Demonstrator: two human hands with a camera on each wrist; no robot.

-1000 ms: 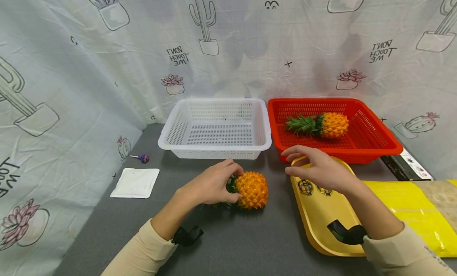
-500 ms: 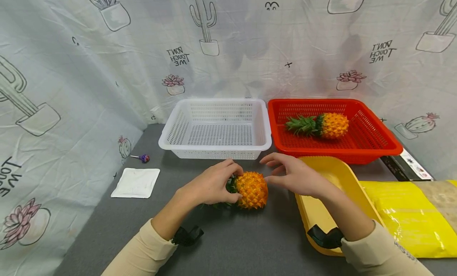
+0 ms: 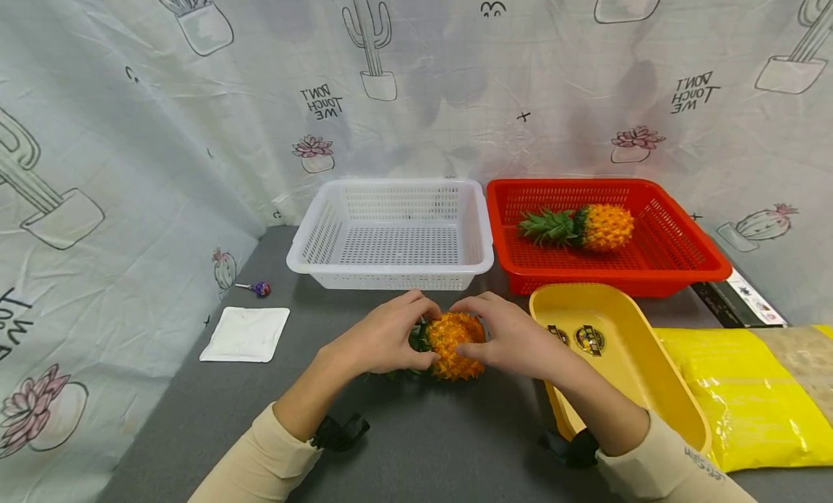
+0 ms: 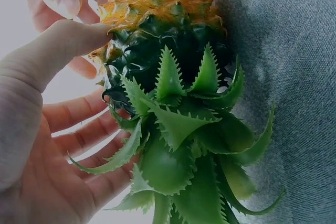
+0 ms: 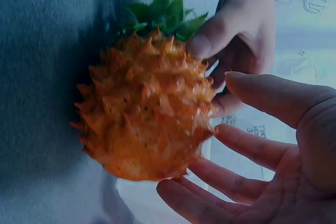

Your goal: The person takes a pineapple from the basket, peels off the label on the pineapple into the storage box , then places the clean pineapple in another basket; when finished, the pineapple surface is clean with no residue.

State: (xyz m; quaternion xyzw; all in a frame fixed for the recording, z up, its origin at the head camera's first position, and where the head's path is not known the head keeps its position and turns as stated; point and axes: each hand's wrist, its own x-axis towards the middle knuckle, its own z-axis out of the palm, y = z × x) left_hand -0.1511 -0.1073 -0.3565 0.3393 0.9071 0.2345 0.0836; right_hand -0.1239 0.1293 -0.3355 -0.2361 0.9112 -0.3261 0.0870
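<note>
- Head view: your left hand [image 3: 384, 338] and right hand [image 3: 514, 337] meet on the pineapple [image 3: 455, 346], which lies on its side on the grey table [image 3: 416, 431], in front of the white basket [image 3: 392, 232].
- Long axis: the pineapple runs left to right, with the leafy crown [image 4: 178, 145] toward your left hand and the orange body [image 5: 147, 119] toward your right. Each hand therefore has its own end nearer.
- Left hand: the left wrist view shows the thumb pressed where crown meets body, and the fingers [image 4: 79, 124] curled round the far side of that junction. The crown leaves splay over your palm.
- Right hand: the right wrist view shows the fingers [image 5: 252, 148] spread and gently bent, cupping the body's blunt end. The fingertips sit at the skin, but firm contact cannot be confirmed from this angle.
- Surroundings: a second pineapple [image 3: 588, 228] lies in the red basket [image 3: 670, 257], and a yellow tray [image 3: 625, 358] sits just to your right of the hands.
</note>
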